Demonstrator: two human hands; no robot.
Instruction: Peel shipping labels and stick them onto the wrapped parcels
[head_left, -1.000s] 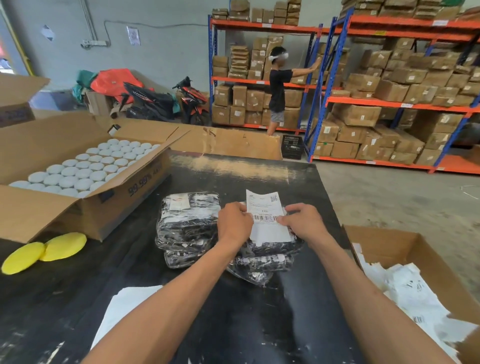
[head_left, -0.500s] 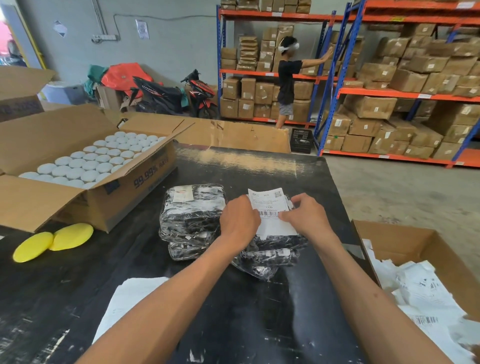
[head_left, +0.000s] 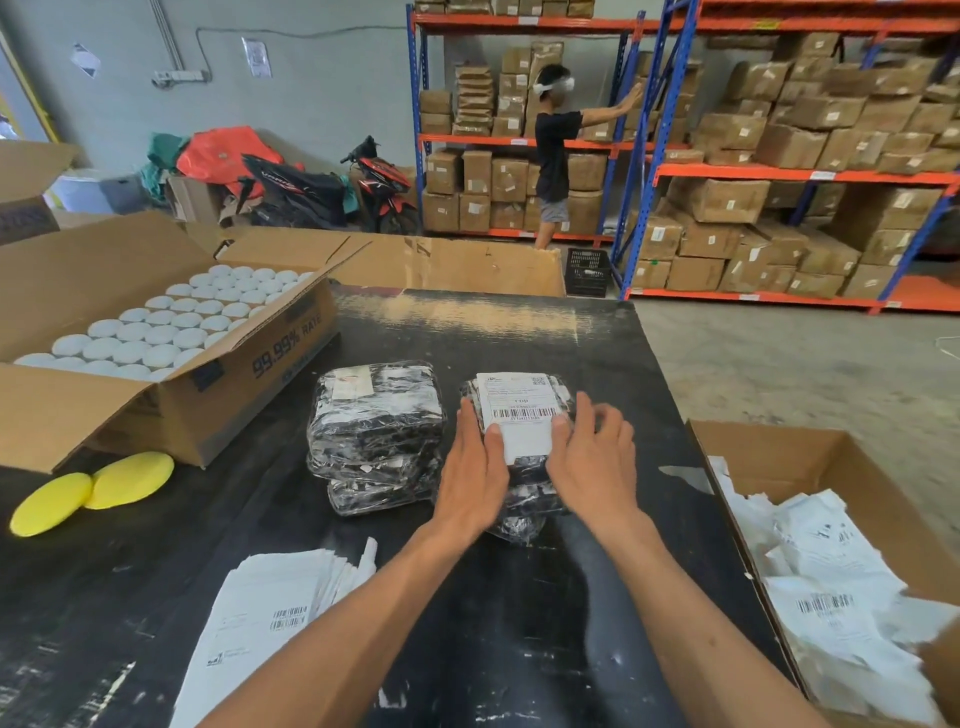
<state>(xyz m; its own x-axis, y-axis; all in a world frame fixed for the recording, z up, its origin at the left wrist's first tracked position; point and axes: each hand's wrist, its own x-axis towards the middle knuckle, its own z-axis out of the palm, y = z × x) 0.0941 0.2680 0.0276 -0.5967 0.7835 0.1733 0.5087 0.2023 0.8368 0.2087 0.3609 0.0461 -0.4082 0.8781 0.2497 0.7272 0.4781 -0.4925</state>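
Note:
Two stacks of black-and-white wrapped parcels sit mid-table. The left stack (head_left: 375, 436) carries a small label on top. On the right stack (head_left: 522, 499), a white shipping label (head_left: 519, 415) with a barcode lies flat on the top parcel. My left hand (head_left: 475, 467) rests at the label's left edge with its thumb pressing on the paper. My right hand (head_left: 592, 457) lies at the right edge, thumb on the label, fingers straight. A pile of unpeeled labels (head_left: 270, 618) lies near the table's front, left of my arms.
An open carton (head_left: 171, 410) of white round lids stands at the left, two yellow discs (head_left: 93, 491) before it. A carton (head_left: 852, 457) of discarded backing paper sits at the right. A person works at shelving (head_left: 644, 171) behind the black table (head_left: 519, 332).
The label, held up between both hands before, now lies flat on the top parcel of the right stack. Both hands have flattened onto it. The camera tilted down, revealing the label pile.

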